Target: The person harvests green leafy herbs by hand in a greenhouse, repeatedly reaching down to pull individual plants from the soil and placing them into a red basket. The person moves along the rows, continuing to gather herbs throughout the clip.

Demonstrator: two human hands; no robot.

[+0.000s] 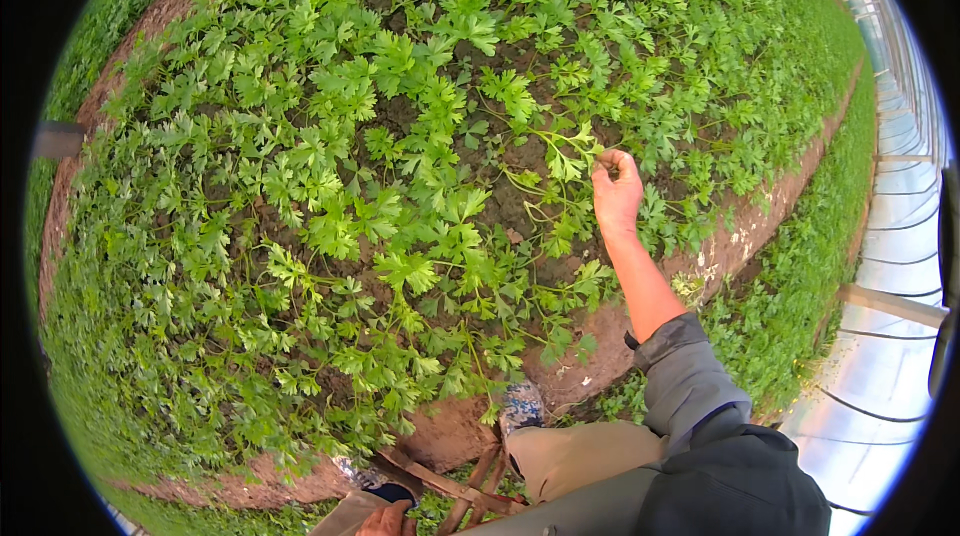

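Observation:
My right hand (pixel 619 187) reaches out over a bed of leafy green plants, its thumb and forefinger pinched at the edge of a pale, yellowish-green leaf (pixel 568 161). Whether the fingertips grip the leaf or only touch it, I cannot tell. Thin stems and brown soil show just left of the hand. At the bottom edge, my left hand (pixel 386 519) rests by my knee, partly cut off by the picture's rim; what its fingers do is unclear.
A wooden frame with crossed bars (pixel 457 489) stands between my legs. My patterned shoes (pixel 523 407) are at the bed's bare soil edge (pixel 592 348). More green beds lie on both sides. Plastic greenhouse sheeting (pixel 892 251) with curved ribs runs along the right.

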